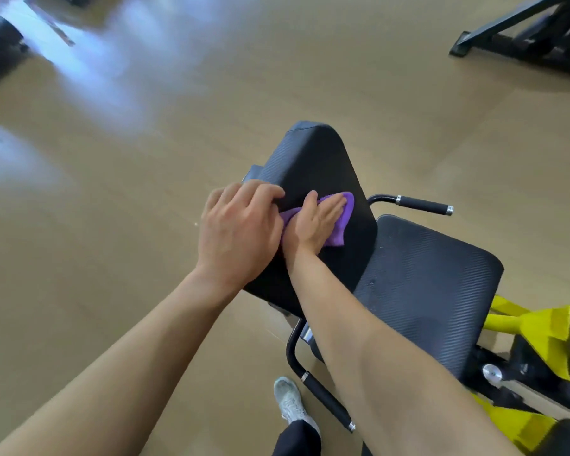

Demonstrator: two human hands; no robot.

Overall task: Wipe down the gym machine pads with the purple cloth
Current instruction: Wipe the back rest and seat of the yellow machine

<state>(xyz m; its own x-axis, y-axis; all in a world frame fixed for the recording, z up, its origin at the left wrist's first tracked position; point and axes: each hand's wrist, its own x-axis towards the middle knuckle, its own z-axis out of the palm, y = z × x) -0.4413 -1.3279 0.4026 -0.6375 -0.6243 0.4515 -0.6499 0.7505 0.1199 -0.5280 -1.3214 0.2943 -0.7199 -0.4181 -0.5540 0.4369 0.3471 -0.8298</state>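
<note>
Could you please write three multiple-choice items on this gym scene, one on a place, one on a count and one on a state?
1. Where does the purple cloth lie?
A. On the floor
B. On the upright back pad
C. Over a handle

2. How many black handles flank the seat pad?
A. Two
B. Four
C. None

3. What is the right hand doing?
A. Hanging free of the machine
B. Gripping a handle
C. Pressing flat on the cloth

Answers: 1 B, the cloth is spread against the back pad under the palm. 2 A, one handle shows beyond the seat and another handle on the near side. 3 C, the right hand's fingers are stretched out over the cloth, while the left hand curls over the pad's edge beside it.
</note>
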